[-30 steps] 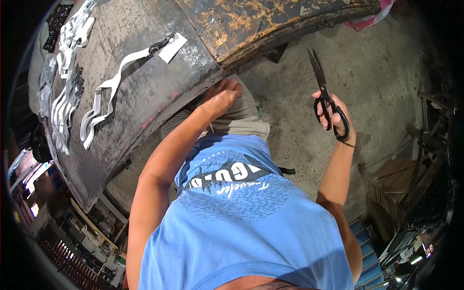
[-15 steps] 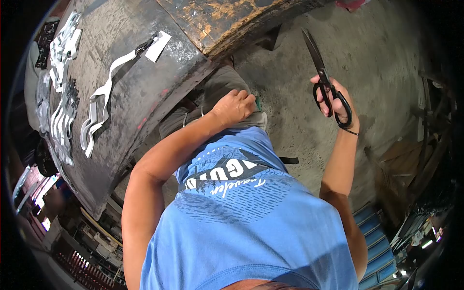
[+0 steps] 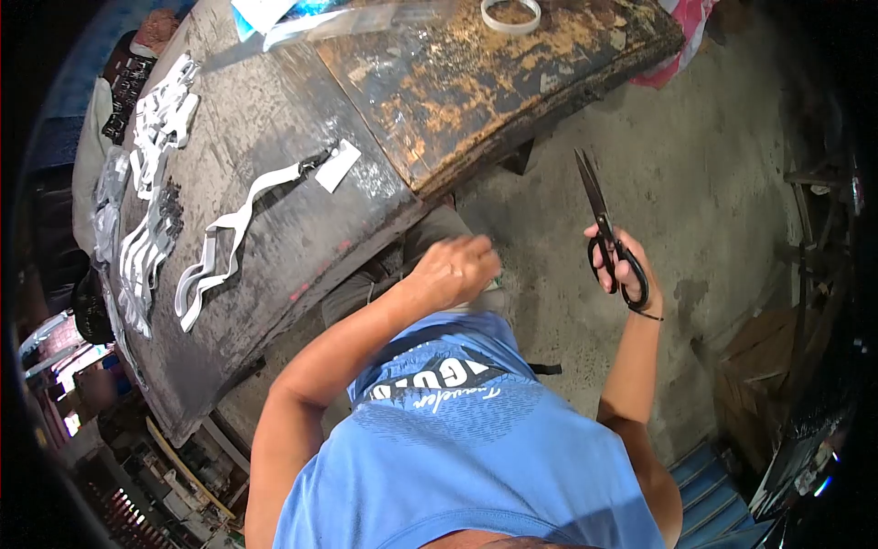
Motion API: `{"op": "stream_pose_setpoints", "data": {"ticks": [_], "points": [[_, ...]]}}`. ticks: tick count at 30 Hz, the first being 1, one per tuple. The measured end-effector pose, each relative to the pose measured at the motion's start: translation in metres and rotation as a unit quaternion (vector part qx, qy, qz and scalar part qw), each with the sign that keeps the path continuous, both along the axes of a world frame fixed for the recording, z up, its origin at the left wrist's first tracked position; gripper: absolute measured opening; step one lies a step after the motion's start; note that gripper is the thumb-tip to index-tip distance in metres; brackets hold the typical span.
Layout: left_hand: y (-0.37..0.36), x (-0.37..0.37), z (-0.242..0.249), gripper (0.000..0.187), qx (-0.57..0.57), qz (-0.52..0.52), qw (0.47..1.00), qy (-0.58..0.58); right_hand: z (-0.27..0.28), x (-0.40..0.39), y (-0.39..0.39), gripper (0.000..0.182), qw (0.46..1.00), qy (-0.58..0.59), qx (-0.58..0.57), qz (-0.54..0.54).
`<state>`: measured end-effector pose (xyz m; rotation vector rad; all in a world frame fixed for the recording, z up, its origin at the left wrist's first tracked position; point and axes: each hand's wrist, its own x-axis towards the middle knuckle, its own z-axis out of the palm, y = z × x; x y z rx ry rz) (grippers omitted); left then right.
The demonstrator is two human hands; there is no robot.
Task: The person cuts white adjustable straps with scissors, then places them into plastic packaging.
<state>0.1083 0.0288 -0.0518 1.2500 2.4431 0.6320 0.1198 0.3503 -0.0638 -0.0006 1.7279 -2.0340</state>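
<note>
My right hand (image 3: 629, 272) holds black-handled scissors (image 3: 599, 201) out over the floor, with fingers through the loops. The blades point away from me and are slightly apart at the tips. My left hand (image 3: 457, 272) is in front of my lap, just above the hem of the blue T-shirt (image 3: 457, 430). Its fingers are curled and a little blurred; whatever may be in them is hidden. On the dark worktable (image 3: 283, 229), left of that hand, lies a white elastic strap (image 3: 242, 215) with a dark clip and a white tag (image 3: 338, 166).
Bundles of white straps (image 3: 151, 247) lie along the table's left side. A worn wooden board (image 3: 439, 82) at the top carries a white tape roll (image 3: 510, 16) and plastic packets (image 3: 274, 18). Blue slats (image 3: 709, 494) stand at lower right, beside the concrete floor (image 3: 713, 183).
My view has tilted up, bringing the tape roll and packets into sight. My left hand has lifted off my lap. The scissors stay in my right hand.
</note>
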Motion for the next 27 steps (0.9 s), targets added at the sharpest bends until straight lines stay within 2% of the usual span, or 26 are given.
{"op": "stream_pose_setpoints", "data": {"ticks": [2,4,5,6,8,9,13,15,16,18,19,21,22,24,26,27], "points": [[0.007,-0.023,0.018,0.026,0.087,0.229,0.965,0.091,0.005,-0.002,-0.003,0.099,1.0,-0.003,-0.005,-0.021],[0.011,-0.048,0.035,0.037,0.13,0.382,0.904,0.139,0.007,-0.005,-0.005,0.098,1.0,-0.005,-0.011,-0.022],[0.013,-0.06,0.042,0.039,0.132,0.419,0.884,0.162,0.008,-0.005,-0.008,0.098,0.999,-0.004,-0.014,-0.029],[0.014,-0.067,0.042,0.039,0.133,0.42,0.882,0.166,0.008,-0.006,-0.01,0.097,0.999,-0.003,-0.017,-0.034],[0.016,-0.079,0.04,0.039,0.042,0.445,0.884,0.139,0.006,-0.008,-0.013,0.096,0.999,-0.004,-0.025,-0.024],[0.015,-0.084,0.036,0.037,0.036,0.438,0.891,0.112,0.005,-0.009,-0.015,0.095,0.999,-0.011,-0.033,-0.015],[0.009,-0.088,0.024,0.03,0.093,0.463,0.879,0.07,0.007,-0.013,-0.023,0.092,1.0,-0.009,0.0,0.018],[0.007,-0.085,0.029,0.019,0.2,0.512,0.832,-0.077,0.011,-0.016,-0.03,0.092,0.999,-0.009,0.016,0.031],[0.008,-0.082,0.034,0.019,0.2,0.514,0.831,-0.078,0.013,-0.019,-0.033,0.093,0.998,-0.009,0.032,0.045],[0.01,-0.075,0.046,0.016,0.286,0.518,0.762,-0.262,0.015,-0.026,-0.036,0.092,0.996,-0.008,0.048,0.071],[0.009,-0.068,0.046,0.016,0.287,0.52,0.76,-0.262,0.015,-0.03,-0.037,0.092,0.993,-0.007,0.064,0.097],[0.006,-0.053,0.044,0.013,0.379,0.502,0.643,-0.437,0.016,-0.036,-0.038,0.091,0.989,-0.008,0.079,0.124],[0.005,-0.045,0.042,0.013,0.378,0.504,0.641,-0.438,0.016,-0.039,-0.039,0.09,0.984,-0.01,0.086,0.157],[0.001,-0.034,0.037,0.014,0.409,0.501,0.583,-0.491,0.013,-0.045,-0.04,0.09,0.977,-0.014,0.091,0.193],[-0.001,-0.031,0.034,0.015,0.408,0.512,0.575,-0.49,0.01,-0.05,-0.042,0.074,0.968,0.045,0.071,0.238],[-0.002,-0.03,0.032,0.016,0.408,0.513,0.576,-0.488,0.013,-0.052,-0.044,0.074,0.967,0.045,0.071,0.24]]}}
